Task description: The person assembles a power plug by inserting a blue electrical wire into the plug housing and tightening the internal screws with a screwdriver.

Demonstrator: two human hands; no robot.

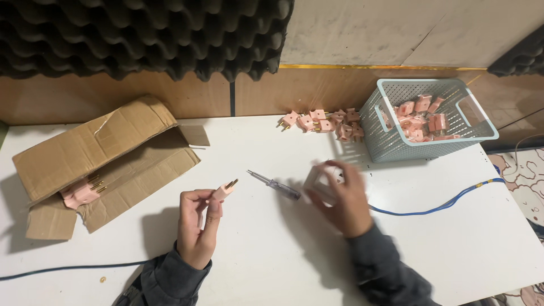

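Plug (224, 190) pinched prongs-up in our left hand (195, 229), just left of the screwdriver (275, 185) on the table (464, 238). Right hand (339, 198), just right of it, curls around a blurry white socket block (318, 180). Looks like testing; next we'd line the prongs up.

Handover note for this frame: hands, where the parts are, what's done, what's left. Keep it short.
Left hand: holds one pink plug, prongs pointing up and away.
Right hand: blurred, closed around a white socket block on a blue cable.
Screwdriver: lies on the white table between the hands, untouched.
Plugs: some in the cardboard box at left, a row at the back wall, many in the grey basket.
Done or left: plug not yet in the socket block; which pile is finished cannot be told.
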